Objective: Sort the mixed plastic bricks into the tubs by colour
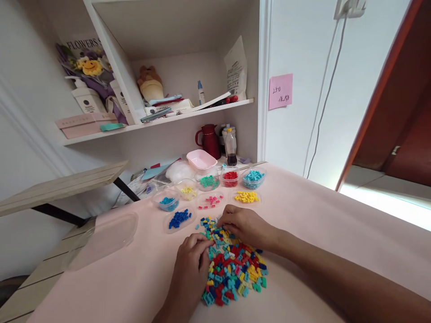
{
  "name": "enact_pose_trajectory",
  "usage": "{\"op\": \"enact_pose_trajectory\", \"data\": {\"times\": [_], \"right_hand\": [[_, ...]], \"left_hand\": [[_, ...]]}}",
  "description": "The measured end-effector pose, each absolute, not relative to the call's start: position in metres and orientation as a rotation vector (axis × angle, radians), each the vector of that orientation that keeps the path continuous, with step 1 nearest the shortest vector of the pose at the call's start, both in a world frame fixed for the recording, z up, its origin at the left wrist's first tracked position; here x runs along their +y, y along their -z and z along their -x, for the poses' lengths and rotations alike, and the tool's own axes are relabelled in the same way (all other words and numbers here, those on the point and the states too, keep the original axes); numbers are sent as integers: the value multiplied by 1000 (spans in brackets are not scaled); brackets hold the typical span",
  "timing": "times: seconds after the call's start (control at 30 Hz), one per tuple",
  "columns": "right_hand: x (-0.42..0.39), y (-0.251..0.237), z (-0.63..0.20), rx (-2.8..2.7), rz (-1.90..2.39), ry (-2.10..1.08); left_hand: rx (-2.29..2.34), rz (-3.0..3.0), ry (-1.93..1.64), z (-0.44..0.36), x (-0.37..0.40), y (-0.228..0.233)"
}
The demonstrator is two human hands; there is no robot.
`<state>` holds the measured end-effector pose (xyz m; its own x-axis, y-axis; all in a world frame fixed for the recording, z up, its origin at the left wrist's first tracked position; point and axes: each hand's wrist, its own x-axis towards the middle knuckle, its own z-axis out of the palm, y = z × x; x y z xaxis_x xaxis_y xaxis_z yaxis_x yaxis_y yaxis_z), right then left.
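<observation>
A mixed pile of small toy building bricks [232, 264] in red, yellow, blue, turquoise and green lies on the pink table covering. At the pile's left edge is my left hand [192, 262], its thumb and fingers drawn together; whatever sits at the fingertips is too small to make out. My right hand [247, 224] reaches over the far side of the pile with fingers curled down among the bricks, and its fingertips are partly hidden. Beyond it are sorted bricks in clear trays: dark blue bricks [180, 218], pink bricks [211, 202] and yellow bricks [247, 197].
Farther back stand clear tubs of blue bricks [168, 203], pale yellow bricks [187, 193], green bricks [208, 181], red bricks [230, 178] and turquoise bricks [253, 178]. Behind are a pink basin [202, 160], a red jug [209, 141] and a bottle [230, 146]. A clear lid [104, 240] lies left.
</observation>
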<state>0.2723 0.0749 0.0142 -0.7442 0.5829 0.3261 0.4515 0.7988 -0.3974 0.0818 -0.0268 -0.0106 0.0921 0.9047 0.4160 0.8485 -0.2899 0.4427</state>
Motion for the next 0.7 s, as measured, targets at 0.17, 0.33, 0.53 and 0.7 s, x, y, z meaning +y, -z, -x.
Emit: {"op": "enact_pose_trajectory", "data": {"times": [0.17,0.33,0.53,0.7], "right_hand": [[80,-20,-279,-2523,776,-446],[81,-33,-291,-2679,583,-754],[78,-36,-299,-2844,413,-891],[74,-32,-294,-2882,564,-621]], "left_hand": [[1880,-2204,-988,-80,-27,12],[1754,-2212,-1080,-82,-33,6],[1471,-2329,-1005,-90,-46,-1],[1436,-2409,-852,-95,-48,1]]}}
